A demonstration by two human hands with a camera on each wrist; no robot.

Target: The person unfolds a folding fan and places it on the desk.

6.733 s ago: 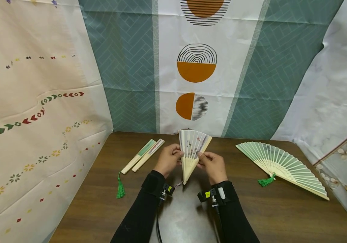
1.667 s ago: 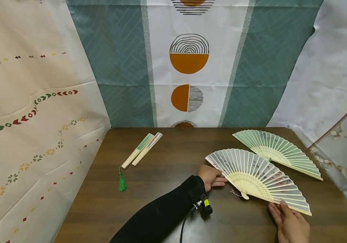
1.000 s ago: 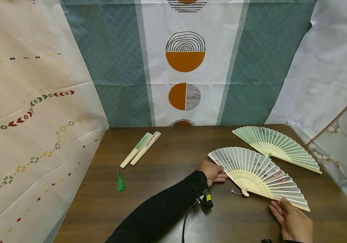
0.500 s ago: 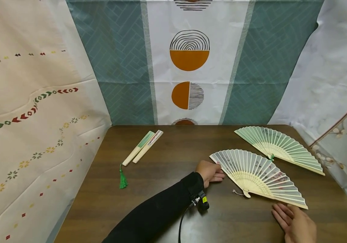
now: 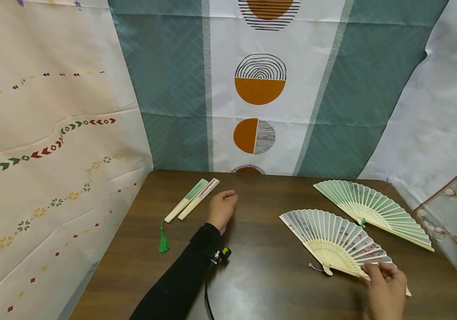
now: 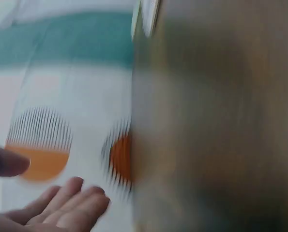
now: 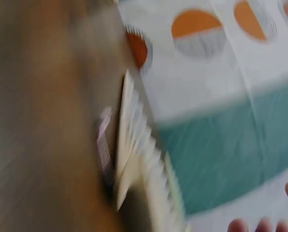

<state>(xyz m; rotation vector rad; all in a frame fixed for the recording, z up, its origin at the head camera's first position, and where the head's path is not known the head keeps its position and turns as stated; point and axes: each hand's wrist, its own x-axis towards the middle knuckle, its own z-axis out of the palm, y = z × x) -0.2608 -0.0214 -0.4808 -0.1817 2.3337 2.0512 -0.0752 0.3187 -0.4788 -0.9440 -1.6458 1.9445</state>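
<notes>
In the head view, a white folding fan with printed flowers lies spread on the table. My right hand is over its lower right edge, covering part of it; whether it touches is unclear. The right wrist view shows that hand's fingertips apart from the thumb. My left hand is in the air just right of two folded fans, one green-topped and one white-topped. Its fingers are loosely extended in the left wrist view, holding nothing.
A spread green fan lies behind the white one, close to its edge. A green tassel hangs from the green folded fan onto the brown table. Patterned cloths stand behind the table.
Between both hands 6.7 seconds ago, the white fan was partly spread; now it lies fully spread. My left hand has left its left edge and moved left; the right has shifted over its lower edge.
</notes>
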